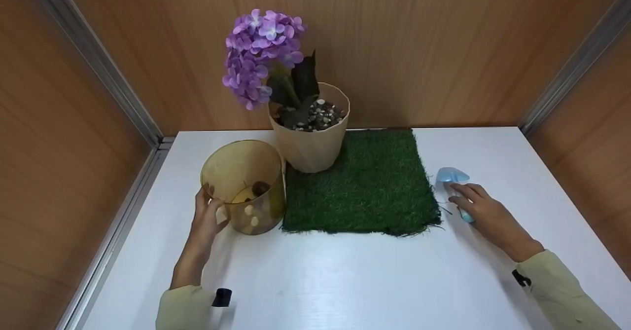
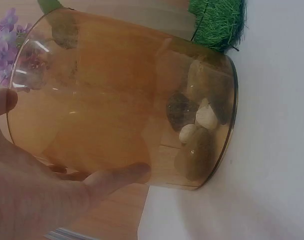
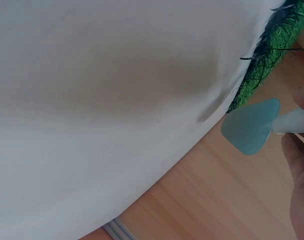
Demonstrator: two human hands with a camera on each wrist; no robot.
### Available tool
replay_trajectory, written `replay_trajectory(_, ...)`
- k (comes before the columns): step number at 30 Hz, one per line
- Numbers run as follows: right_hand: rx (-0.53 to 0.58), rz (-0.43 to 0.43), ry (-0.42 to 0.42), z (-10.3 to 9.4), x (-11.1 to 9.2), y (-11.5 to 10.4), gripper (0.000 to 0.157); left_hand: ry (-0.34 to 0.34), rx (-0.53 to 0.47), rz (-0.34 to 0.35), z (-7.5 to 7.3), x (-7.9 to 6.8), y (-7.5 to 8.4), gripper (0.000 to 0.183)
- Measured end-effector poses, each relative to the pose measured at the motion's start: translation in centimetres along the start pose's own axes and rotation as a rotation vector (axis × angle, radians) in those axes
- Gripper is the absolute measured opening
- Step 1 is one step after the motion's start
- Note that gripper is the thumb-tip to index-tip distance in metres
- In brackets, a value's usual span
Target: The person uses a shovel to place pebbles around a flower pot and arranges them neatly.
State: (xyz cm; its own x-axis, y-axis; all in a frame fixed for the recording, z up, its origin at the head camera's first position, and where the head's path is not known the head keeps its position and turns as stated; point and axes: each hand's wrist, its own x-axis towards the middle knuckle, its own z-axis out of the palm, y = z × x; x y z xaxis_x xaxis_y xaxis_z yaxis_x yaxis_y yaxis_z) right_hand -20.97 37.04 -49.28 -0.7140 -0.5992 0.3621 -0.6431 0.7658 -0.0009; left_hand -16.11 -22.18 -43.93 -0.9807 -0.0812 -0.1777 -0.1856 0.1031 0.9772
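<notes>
In the head view my left hand (image 1: 206, 221) holds the near-left rim of a clear amber container (image 1: 256, 216) standing on the white table. The left wrist view shows a finger over the rim and the thumb along the container's wall. Inside lie several stones, among them a dark one (image 2: 181, 112) and a small white one (image 2: 206, 116). On the right side, my right hand (image 1: 485, 216) grips a small light-blue toy trowel (image 1: 451, 174) by its handle. Its blade (image 3: 251, 127) shows plainly in the right wrist view, partly hidden handle behind the fingers.
A square of artificial grass (image 1: 365, 192) lies mid-table between the hands. On its back-left corner stands a cream flowerpot (image 1: 310, 150) with a purple flower (image 1: 261, 54) and pebbles, close beside the amber container. Wooden panels (image 1: 419, 49) rise behind and at both sides of the white table (image 1: 320, 280).
</notes>
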Motion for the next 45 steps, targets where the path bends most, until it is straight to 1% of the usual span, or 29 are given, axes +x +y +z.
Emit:
replay_trajectory(5, 0.001, 0.005, 0.006, -0.3, 0.1, -0.1, 0.073, -0.043, 0.014, -0.006, -0.5, -0.2, 0.0, 0.068)
replay_trajectory(8, 0.003, 0.007, 0.014, -0.4, 0.1, -0.2, 0.071, -0.058, -0.006, -0.008, -0.8, -0.2, 0.1, 0.068)
replay_trajectory(11, -0.003, 0.009, 0.020, -0.6, 0.1, -0.3, 0.070, -0.073, -0.023, 0.007, -1.1, -0.2, 0.1, 0.068)
replay_trajectory(17, 0.004, 0.020, 0.015, -0.8, 0.1, -0.3, 0.071, -0.115, 0.007, 0.018, -1.8, -0.6, 0.0, 0.066)
replay_trajectory(22, 0.013, 0.032, 0.019, -1.2, 0.3, -0.4, 0.071, -0.154, 0.003, 0.023, -2.5, -0.7, -0.1, 0.069)
replay_trajectory(33, 0.029, 0.026, 0.032, -1.8, 0.5, -1.0, 0.073, -0.225, 0.028, 0.037, -3.6, -0.8, -0.2, 0.072)
replay_trajectory(42, 0.054, -0.009, 0.064, -2.0, 0.6, -1.2, 0.070, -0.282, 0.021, 0.066, -4.4, -1.2, -0.2, 0.067)
replay_trajectory(45, 0.056, -0.006, 0.065, -2.1, 0.6, -1.3, 0.073, -0.301, 0.030, 0.074, -4.7, -1.3, -0.3, 0.064)
